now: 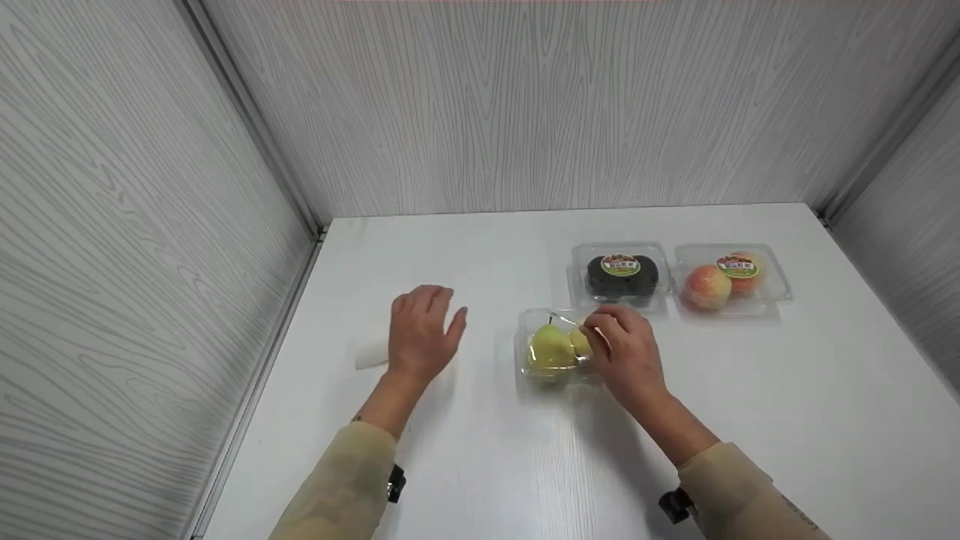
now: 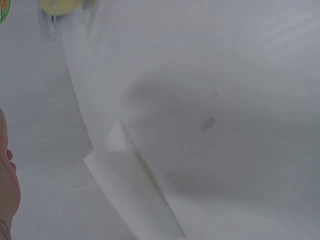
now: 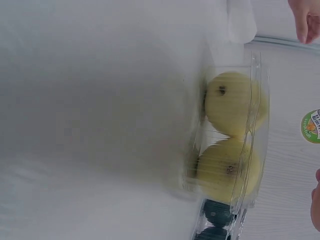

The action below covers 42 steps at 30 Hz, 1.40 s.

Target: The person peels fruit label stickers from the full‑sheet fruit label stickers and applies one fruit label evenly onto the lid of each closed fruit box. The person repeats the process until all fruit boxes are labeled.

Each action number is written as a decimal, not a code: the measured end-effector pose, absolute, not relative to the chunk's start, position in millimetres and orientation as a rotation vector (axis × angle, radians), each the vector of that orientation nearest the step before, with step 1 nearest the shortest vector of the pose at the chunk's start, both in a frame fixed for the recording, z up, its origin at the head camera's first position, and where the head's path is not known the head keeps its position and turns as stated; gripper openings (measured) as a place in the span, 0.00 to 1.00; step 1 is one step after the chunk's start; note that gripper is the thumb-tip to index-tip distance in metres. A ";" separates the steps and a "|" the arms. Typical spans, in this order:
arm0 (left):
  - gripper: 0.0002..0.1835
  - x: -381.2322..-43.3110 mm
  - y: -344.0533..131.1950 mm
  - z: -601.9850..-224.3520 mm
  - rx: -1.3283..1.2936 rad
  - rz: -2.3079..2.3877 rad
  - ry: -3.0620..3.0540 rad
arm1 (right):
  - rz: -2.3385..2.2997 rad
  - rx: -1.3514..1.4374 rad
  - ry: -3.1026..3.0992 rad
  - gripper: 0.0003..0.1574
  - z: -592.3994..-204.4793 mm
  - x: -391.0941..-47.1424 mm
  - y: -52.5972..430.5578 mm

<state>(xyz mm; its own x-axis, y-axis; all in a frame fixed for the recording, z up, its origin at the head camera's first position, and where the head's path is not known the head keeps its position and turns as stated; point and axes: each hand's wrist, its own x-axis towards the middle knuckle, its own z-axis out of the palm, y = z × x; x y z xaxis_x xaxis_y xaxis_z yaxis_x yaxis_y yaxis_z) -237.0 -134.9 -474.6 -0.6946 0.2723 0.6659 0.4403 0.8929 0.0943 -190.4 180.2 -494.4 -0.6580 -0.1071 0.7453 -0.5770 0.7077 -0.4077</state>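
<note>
A clear plastic fruit box with two yellow-green pears inside stands on the white table. Just above its right side, my right hand has its thumb and fingers drawn together. Beside those fingers, a round green-rimmed sticker is raised above the lid; they appear to pinch it, though the contact is out of frame. My left hand hovers over the table left of the box, thumb apart from the fingers, holding nothing. Beneath it lies a white paper roll or strip, partly hidden.
Behind the pears stands a clear box with dark fruit, a round label on its lid. To its right is another labelled clear box with two red-yellow fruits. Grey wood-grain panels wall the table at the back and sides.
</note>
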 end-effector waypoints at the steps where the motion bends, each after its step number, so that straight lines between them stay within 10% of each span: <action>1: 0.16 -235.8 -127.1 -472.3 -0.574 -0.302 -2.350 | 0.841 0.517 -2.195 0.08 -494.7 -190.1 181.5; 42: 0.04 -221.6 -30.1 -475.1 -1.010 -0.099 -2.212 | 0.703 0.521 -2.258 0.04 -497.1 -183.9 187.5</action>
